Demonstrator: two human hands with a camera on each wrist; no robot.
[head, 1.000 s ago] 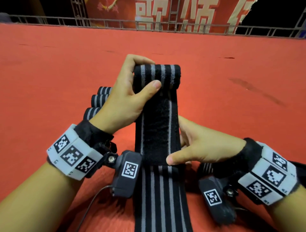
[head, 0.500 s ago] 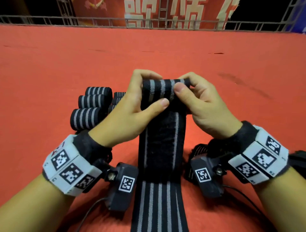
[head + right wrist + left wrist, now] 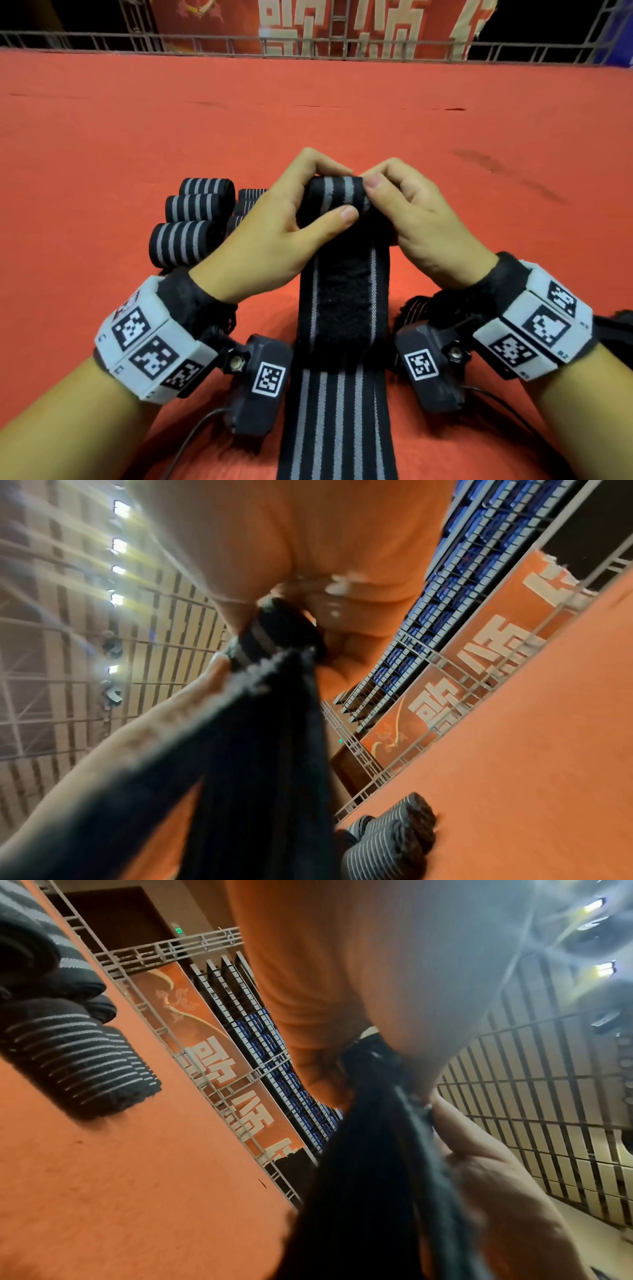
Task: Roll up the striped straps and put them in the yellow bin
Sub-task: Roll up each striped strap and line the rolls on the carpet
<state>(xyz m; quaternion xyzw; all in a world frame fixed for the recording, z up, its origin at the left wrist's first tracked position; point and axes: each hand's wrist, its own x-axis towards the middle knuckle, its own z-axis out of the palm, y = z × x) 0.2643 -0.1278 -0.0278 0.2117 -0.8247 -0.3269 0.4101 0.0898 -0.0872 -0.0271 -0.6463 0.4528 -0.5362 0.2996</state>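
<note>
A black strap with grey stripes [image 3: 344,301] runs from the bottom edge up the middle of the red floor, its far end wound into a small roll [image 3: 337,195]. My left hand [image 3: 284,222] grips the roll from the left, thumb across its front. My right hand [image 3: 404,209] pinches the roll's right end from the other side. Both wrist views show the dark strap [image 3: 373,1150] [image 3: 274,723] pulled taut from between curled fingers. Several finished striped rolls [image 3: 191,222] lie on the floor just left of my left hand. No yellow bin is in view.
Red carpet [image 3: 137,137] stretches all round, ending at a grey metal railing [image 3: 205,42] with a red banner [image 3: 342,24] behind it. More dark strap material [image 3: 421,305] lies under my right wrist. Cables trail from both wrist cameras.
My right hand has left the strap's flat middle and come up to the roll's right end. Both hands have come lower and nearer, and the roll has turned further.
</note>
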